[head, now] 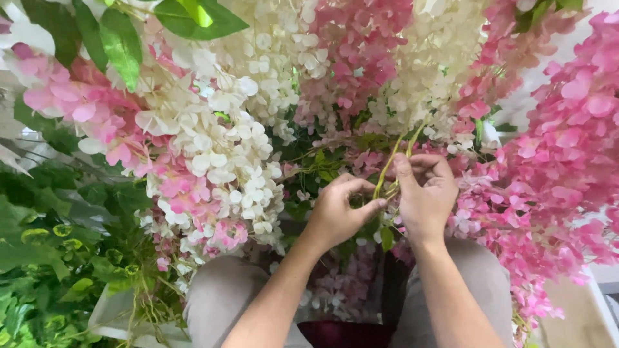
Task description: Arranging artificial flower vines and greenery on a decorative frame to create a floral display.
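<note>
Green, thin, and almost certainly plastic over wire: the stems (389,169) I have in hand are the item for this entry.

Item: a pair of slender yellow-green stems, pinched together low down and splaying slightly as they rise.
Location: centre of my view, just above my knees, running from between my two hands up into the hanging mass of blossoms.
Long axis: near upright, leaning a little to the right at the top; the free ends point up and away from me into the cream flower clusters (419,77).

Left hand (336,211): curled closed, thumb and forefinger meeting on the stems' lower end, fingers (375,205) pressed to them.
Right hand (425,193): also closed, its fingers folded over the same stems just beside the left, thumb up along them. Both hands touch at the grip.

Handling, my judgement: very light, springy, bending without snapping; the smooth skin may slide under a loose pinch. The petals look like thin fabric, soft and easily crushed or shed, so I would take hold on the bare stem below the blooms, never on the flower heads.

Surroundings: pink flower clusters (567,148) to the right and upper left; white flower clusters (219,148) left of centre; broad green leaves (109,38) at top left; darker green foliage (51,258) at lower left. My grey trousers (219,296) show beneath.
</note>
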